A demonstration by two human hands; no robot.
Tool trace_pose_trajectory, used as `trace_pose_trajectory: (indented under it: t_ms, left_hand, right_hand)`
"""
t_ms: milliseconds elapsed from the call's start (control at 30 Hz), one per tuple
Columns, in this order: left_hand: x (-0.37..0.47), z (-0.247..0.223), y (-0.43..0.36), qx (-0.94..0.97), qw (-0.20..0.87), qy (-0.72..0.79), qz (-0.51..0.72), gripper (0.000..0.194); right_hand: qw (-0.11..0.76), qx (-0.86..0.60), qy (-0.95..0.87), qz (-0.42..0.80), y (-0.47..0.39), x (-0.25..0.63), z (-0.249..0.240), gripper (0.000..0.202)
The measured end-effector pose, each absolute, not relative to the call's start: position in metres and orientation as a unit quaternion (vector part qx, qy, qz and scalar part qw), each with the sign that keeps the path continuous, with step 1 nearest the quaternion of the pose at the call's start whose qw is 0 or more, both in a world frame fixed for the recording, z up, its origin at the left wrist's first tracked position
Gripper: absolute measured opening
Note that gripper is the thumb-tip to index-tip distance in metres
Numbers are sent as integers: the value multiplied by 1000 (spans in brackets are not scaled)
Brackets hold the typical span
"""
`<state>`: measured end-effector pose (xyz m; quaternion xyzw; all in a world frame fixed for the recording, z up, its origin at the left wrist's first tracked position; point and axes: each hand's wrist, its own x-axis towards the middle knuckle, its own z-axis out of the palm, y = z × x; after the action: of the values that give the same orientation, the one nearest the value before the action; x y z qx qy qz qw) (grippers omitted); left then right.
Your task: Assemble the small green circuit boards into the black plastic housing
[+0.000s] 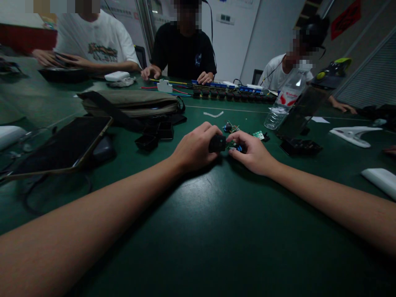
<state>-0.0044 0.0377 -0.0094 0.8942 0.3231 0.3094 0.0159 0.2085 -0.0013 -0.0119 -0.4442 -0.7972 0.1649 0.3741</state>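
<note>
My left hand [198, 145] is closed around a small black plastic housing [218, 143], low over the green table. Close beside it, my right hand [251, 152] pinches a small green circuit board [230, 145] with a blue part on it. The board's left edge meets the housing's open end; whether it sits inside, I cannot tell. Just beyond my fingers lie loose electronic parts with wires [229, 127] and another small green board [258, 135]. Several black plastic housings [157, 135] rest on the table left of my left hand.
A tablet [62, 144] leans at the left, before an olive bag [133, 103]. On the right stand a water bottle [286, 99] and a dark tumbler [305, 109], near a white handle-shaped piece [354, 133]. Across the table [198, 231] sit three people, behind a row of black and blue modules [229, 91].
</note>
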Motion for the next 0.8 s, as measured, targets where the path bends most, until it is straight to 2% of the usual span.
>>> trace_pose_trajectory:
  t_ms: [367, 800]
  left_hand:
    - [-4, -12, 39, 887, 21, 323, 328, 44]
    - [-3, -11, 40, 881, 23, 322, 345, 37]
  right_hand:
    - [393, -443, -781, 200, 1, 208, -15, 28]
    - [380, -453, -784, 189, 0, 208, -14, 24]
